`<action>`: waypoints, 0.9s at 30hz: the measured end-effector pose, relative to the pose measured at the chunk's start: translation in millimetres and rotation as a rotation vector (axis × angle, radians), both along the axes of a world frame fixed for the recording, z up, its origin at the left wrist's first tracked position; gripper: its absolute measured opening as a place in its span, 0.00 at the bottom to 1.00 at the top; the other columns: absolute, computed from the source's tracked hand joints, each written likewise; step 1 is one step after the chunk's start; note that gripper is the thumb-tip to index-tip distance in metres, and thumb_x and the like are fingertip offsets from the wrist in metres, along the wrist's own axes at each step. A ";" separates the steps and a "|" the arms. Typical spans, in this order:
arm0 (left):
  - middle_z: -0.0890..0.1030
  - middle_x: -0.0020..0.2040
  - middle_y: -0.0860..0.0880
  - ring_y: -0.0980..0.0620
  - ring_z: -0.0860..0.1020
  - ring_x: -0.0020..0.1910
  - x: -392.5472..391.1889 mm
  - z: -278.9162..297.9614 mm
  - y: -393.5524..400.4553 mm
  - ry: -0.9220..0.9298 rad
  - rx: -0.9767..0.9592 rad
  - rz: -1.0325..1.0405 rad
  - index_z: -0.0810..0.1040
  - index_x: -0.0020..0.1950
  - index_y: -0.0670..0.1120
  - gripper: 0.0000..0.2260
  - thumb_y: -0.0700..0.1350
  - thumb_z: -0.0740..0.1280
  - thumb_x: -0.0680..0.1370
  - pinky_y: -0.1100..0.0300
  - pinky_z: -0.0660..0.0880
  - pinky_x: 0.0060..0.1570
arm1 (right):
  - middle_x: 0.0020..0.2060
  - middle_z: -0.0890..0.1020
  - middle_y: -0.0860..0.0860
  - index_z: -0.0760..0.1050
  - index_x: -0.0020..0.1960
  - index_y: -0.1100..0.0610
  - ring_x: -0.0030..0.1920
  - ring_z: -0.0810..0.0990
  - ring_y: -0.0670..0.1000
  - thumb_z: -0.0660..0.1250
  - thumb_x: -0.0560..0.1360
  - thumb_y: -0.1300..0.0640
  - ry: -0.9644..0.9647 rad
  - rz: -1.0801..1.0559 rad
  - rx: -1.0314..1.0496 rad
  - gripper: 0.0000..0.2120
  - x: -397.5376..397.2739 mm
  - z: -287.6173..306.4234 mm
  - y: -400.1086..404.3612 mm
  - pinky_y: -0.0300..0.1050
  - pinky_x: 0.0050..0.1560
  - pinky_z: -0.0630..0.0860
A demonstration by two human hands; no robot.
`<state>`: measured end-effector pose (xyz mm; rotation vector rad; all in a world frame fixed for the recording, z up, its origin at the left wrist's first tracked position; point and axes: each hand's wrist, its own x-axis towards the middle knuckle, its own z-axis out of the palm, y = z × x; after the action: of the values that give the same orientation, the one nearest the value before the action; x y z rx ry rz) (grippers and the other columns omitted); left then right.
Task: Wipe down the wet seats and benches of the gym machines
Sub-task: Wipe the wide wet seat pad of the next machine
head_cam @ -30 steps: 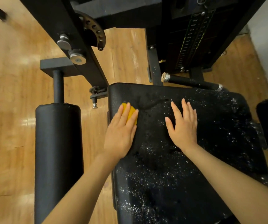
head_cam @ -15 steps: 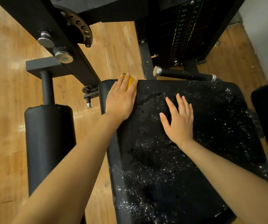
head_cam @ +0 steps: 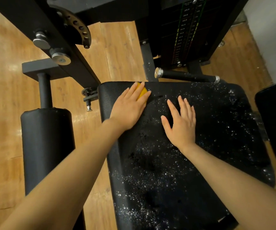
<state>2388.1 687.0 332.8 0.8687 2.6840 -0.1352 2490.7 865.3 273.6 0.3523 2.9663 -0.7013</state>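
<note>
seat lying frame centre-right, long axis running top to bottom, wet-speckled | yellow cloth sitting at its upper-left corner | left hand pressing cloth, fingers straight | right hand resting flat mid-seat, fingers spread, holding nothing

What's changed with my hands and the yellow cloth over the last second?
The left hand pushed the yellow cloth forward along the seat, from partway in up to its far edge. The right hand stayed flat on the seat, and droplets still cover its right and near parts.
</note>
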 end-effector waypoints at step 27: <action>0.53 0.79 0.42 0.43 0.50 0.78 22.1 -13.4 26.3 0.081 0.118 0.332 0.56 0.78 0.53 0.22 0.51 0.53 0.84 0.50 0.50 0.76 | 0.77 0.56 0.55 0.58 0.76 0.47 0.78 0.50 0.54 0.51 0.78 0.40 0.012 -0.005 0.005 0.28 0.4 -1.8 -1.5 0.56 0.77 0.47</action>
<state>2410.2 713.4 319.5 0.4451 2.8917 0.0656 2491.1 863.8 271.8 0.3565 2.9802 -0.6991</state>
